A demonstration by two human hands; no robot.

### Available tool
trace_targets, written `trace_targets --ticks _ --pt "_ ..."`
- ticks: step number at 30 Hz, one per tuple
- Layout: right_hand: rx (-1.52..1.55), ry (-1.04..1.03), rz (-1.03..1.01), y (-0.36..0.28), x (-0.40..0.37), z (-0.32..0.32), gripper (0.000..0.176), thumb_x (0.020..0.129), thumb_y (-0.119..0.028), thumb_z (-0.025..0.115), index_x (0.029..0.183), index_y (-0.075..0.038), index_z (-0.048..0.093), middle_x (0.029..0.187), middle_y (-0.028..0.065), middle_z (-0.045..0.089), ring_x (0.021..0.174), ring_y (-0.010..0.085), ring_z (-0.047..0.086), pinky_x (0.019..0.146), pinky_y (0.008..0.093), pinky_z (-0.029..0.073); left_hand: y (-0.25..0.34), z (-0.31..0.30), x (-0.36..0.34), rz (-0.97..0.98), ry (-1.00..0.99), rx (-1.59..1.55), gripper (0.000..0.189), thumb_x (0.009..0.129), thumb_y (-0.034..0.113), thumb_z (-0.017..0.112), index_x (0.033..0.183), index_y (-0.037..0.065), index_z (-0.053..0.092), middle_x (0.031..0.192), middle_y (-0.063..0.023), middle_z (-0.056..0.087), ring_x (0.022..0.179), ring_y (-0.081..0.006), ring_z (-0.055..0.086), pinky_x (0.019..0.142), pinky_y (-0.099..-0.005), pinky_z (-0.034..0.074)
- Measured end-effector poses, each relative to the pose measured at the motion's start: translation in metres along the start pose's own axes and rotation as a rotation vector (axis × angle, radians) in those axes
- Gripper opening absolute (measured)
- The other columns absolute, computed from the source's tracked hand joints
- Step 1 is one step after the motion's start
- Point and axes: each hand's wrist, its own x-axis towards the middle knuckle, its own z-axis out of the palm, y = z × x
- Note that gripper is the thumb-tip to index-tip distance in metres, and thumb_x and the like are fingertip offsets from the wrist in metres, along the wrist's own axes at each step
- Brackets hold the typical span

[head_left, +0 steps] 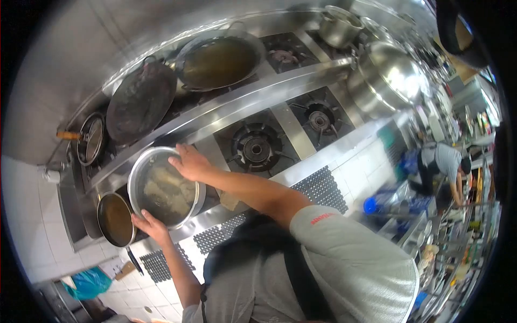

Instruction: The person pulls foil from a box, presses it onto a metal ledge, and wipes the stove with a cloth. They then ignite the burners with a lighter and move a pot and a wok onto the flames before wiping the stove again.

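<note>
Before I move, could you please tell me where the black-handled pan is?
In the head view, the pan is on the left side, just left of the pot and near the left hand.

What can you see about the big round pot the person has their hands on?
The pot is wide, round and silvery, like shiny metal, with a pale rim and a deep wall. It has no lid on, and pale brownish lumps sit inside in what looks like cloudy liquid. It stands at the front of the stove, beside a smaller pan. The left hand and right hand hold opposite parts of its rim. I can't see its bottom.
</note>
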Motion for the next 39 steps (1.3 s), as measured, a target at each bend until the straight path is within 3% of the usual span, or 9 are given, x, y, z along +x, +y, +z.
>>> trace_targets --ticks 7,14,15,22,24,32,36,37,39 --pt "0.055 -0.049 0.093 0.069 -0.114 -0.086 0.060 0.105 -0.053 0.043 0.141 -0.006 0.057 0.142 0.0235 0.055 0.131 0.0410 0.053 0.109 0.0496 0.044 0.083 -0.021 0.002 0.310 -0.172 -0.390 0.053 0.107 0.025 0.057 0.148 -0.005 0.045 0.147 -0.0217 0.053 0.134 -0.0294 0.052 0.114 -0.0397 0.040" --pt "-0.133 -0.073 0.669 0.207 -0.384 -0.141 0.056 0.094 -0.050 0.064 0.132 -0.009 0.066 0.133 0.0193 0.066 0.127 0.0373 0.060 0.107 0.0460 0.048 0.197 0.039 -0.166 0.522 -1.102 -0.384 0.058 0.095 0.012 0.067 0.149 0.002 0.046 0.140 -0.0177 0.059 0.133 -0.0321 0.053 0.106 -0.0426 0.046" --pt "-0.096 0.012 0.792 0.177 -0.428 -0.164 0.055 0.095 -0.049 0.064 0.133 -0.008 0.066 0.130 0.0201 0.067 0.126 0.0380 0.061 0.106 0.0461 0.048 0.181 0.060 -0.179 0.991 -0.946 -0.142 0.070 0.089 0.022 0.072 0.150 0.003 0.044 0.140 -0.0218 0.056 0.135 -0.0397 0.047 0.113 -0.0493 0.037" --pt "0.120 0.587 1.299 0.100 -0.690 -0.133 0.061 0.096 -0.051 0.063 0.142 -0.011 0.060 0.142 0.0194 0.059 0.133 0.0380 0.054 0.111 0.0454 0.044 0.121 0.152 -0.230 1.355 -1.053 0.849 0.060 0.082 0.048 0.068 0.131 0.014 0.067 0.144 -0.0187 0.057 0.139 -0.0355 0.046 0.117 -0.0498 0.031" --pt "0.187 0.693 1.381 0.064 -0.736 -0.106 0.062 0.095 -0.050 0.064 0.141 -0.010 0.060 0.141 0.0208 0.059 0.132 0.0385 0.055 0.111 0.0465 0.044 0.067 0.191 -0.188 1.682 -0.759 0.497 0.050 0.084 0.039 0.069 0.127 0.014 0.068 0.134 -0.0196 0.065 0.128 -0.0358 0.058 0.109 -0.0486 0.042" --pt "0.100 1.099 1.924 0.028 -0.934 -0.002 0.077 0.089 -0.052 0.070 0.149 -0.010 0.050 0.148 0.0270 0.050 0.136 0.0439 0.050 0.113 0.0499 0.042 0.081 0.189 -0.190 1.257 -0.818 0.549 0.040 0.085 0.024 0.068 0.122 0.010 0.069 0.114 -0.0171 0.071 0.104 -0.0326 0.068 0.093 -0.0441 0.052" --pt "-0.194 1.335 1.916 0.081 -1.049 0.011 0.077 0.090 -0.055 0.067 0.147 -0.007 0.050 0.139 0.0297 0.057 0.129 0.0486 0.054 0.109 0.0542 0.044 0.120 0.187 -0.183 0.898 -1.511 0.084 0.035 0.084 -0.001 0.058 0.118 0.003 0.065 0.087 -0.0062 0.065 0.074 -0.0200 0.066 0.069 -0.0344 0.055" --pt "-0.363 1.378 1.812 0.113 -1.084 0.019 0.078 0.091 -0.058 0.065 0.146 -0.005 0.051 0.135 0.0300 0.060 0.126 0.0494 0.056 0.107 0.0543 0.045 0.116 0.184 -0.182 0.473 -1.729 -0.132 0.041 0.084 -0.004 0.054 0.123 0.004 0.063 0.093 -0.0075 0.067 0.080 -0.0224 0.067 0.073 -0.0374 0.057" --pt "-0.338 1.373 1.819 0.163 -1.120 0.007 0.071 0.095 -0.058 0.059 0.145 -0.008 0.052 0.137 0.0288 0.060 0.126 0.0487 0.056 0.105 0.0537 0.047 0.148 0.136 -0.193 0.392 -1.618 -0.005 0.051 0.087 -0.003 0.060 0.136 0.006 0.054 0.120 -0.0104 0.065 0.105 -0.0254 0.068 0.089 -0.0415 0.057"
